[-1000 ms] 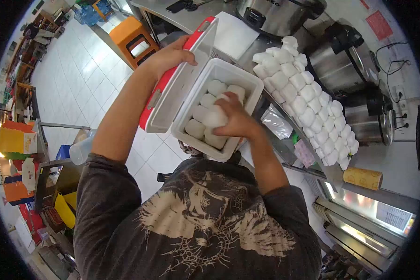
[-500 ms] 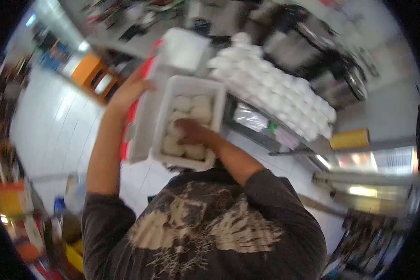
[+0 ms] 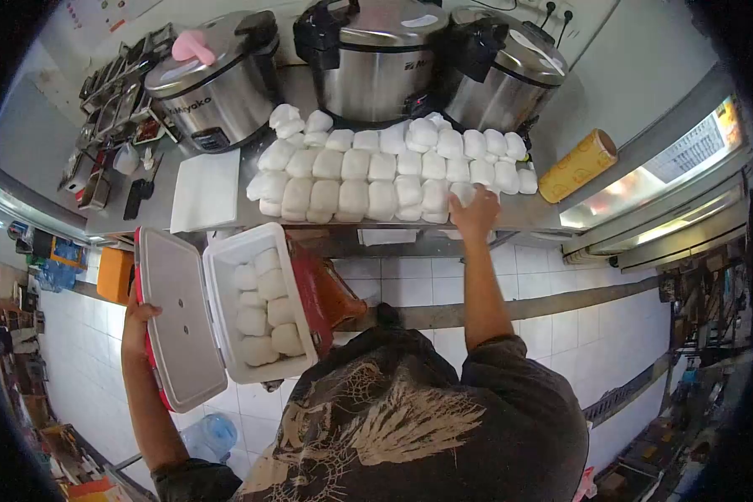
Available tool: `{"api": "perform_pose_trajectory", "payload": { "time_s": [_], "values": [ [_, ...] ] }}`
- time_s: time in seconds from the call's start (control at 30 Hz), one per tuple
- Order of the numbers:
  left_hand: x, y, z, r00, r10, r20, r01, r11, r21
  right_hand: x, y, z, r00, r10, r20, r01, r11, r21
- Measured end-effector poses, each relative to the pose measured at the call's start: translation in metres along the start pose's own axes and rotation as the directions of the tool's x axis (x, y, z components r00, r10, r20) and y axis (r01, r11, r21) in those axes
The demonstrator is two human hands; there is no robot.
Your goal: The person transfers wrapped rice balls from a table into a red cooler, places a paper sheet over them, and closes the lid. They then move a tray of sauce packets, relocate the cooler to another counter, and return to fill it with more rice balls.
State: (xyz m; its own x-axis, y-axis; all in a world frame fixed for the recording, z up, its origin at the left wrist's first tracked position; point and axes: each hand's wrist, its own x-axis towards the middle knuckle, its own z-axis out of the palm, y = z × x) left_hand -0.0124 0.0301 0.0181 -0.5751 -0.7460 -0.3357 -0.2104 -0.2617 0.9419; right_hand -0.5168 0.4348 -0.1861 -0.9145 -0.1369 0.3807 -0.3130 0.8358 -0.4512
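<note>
Two hands, head view. Left hand (image 3: 137, 318) pinches the raised lid (image 3: 184, 314) at its left edge, thumb on the inner face; remaining fingers are hidden behind it. Cooler (image 3: 218, 276) stands near left, below the counter edge, white packs (image 3: 268, 284) inside. Right hand (image 3: 475, 213) has fingers curled around one pack (image 3: 462, 194) at the right end of the stacked rows (image 3: 381, 167), near side of the counter (image 3: 527, 215). Three cookers (image 3: 376, 75) far side, behind the rows. Yellow roll (image 3: 573, 167) right, white board (image 3: 205, 192) left.
</note>
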Motion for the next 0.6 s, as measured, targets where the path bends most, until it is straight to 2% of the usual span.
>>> {"api": "perform_pose_trajectory", "payload": {
  "time_s": [0.03, 0.1, 0.17, 0.2, 0.27, 0.33, 0.4, 0.47, 0.53, 0.57, 0.6],
  "values": [
    [-0.001, 0.002, 0.004, 1.0, -0.012, -0.003, 0.012, 1.0, 0.029, 0.013, 0.004, -0.014, 0.981, 0.162, 0.109, -0.153, 0.984, -0.085],
    [-0.004, 0.0, 0.01, 0.999, -0.017, -0.039, 0.017, 1.0, 0.011, 0.024, 0.019, 0.002, 0.983, 0.172, 0.06, -0.158, 0.97, -0.187],
    [0.001, -0.005, -0.004, 0.998, -0.054, -0.038, 0.055, 0.998, 0.027, 0.031, 0.052, 0.036, 0.992, 0.121, 0.032, -0.115, 0.981, -0.157],
    [-0.002, -0.001, 0.0, 0.996, -0.063, -0.059, 0.065, 0.997, 0.029, 0.037, 0.089, 0.058, 0.997, 0.069, 0.022, -0.067, 0.995, -0.077],
    [-0.003, 0.001, 0.009, 0.999, -0.049, -0.025, 0.049, 0.999, 0.012, 0.042, 0.112, 0.063, 0.993, 0.112, 0.042, -0.117, 0.983, 0.139],
    [-0.003, 0.002, 0.018, 0.998, -0.054, -0.02, 0.055, 0.998, 0.029, 0.04, 0.113, 0.042, 0.952, 0.267, 0.152, -0.306, 0.87, 0.386],
    [-0.005, 0.008, 0.025, 0.996, -0.08, -0.044, 0.084, 0.992, 0.096, 0.044, 0.119, 0.041, 0.868, 0.402, 0.292, -0.496, 0.729, 0.471],
    [-0.002, 0.006, 0.019, 0.994, -0.1, -0.046, 0.105, 0.988, 0.112, 0.054, 0.131, 0.04, 0.798, 0.399, 0.452, -0.598, 0.621, 0.508],
    [-0.007, 0.009, 0.027, 0.996, -0.08, -0.033, 0.083, 0.992, 0.097, 0.067, 0.131, 0.028, 0.746, 0.255, 0.616, -0.626, 0.584, 0.517],
    [-0.009, 0.011, 0.038, 0.998, -0.051, -0.023, 0.052, 0.996, 0.07, 0.07, 0.131, 0.015, 0.671, 0.305, 0.675, -0.699, 0.563, 0.441],
    [-0.012, 0.014, 0.043, 0.999, -0.019, -0.031, 0.02, 0.999, 0.039, 0.072, 0.129, 0.014, 0.653, 0.313, 0.689, -0.708, 0.575, 0.41]
  ]
}}
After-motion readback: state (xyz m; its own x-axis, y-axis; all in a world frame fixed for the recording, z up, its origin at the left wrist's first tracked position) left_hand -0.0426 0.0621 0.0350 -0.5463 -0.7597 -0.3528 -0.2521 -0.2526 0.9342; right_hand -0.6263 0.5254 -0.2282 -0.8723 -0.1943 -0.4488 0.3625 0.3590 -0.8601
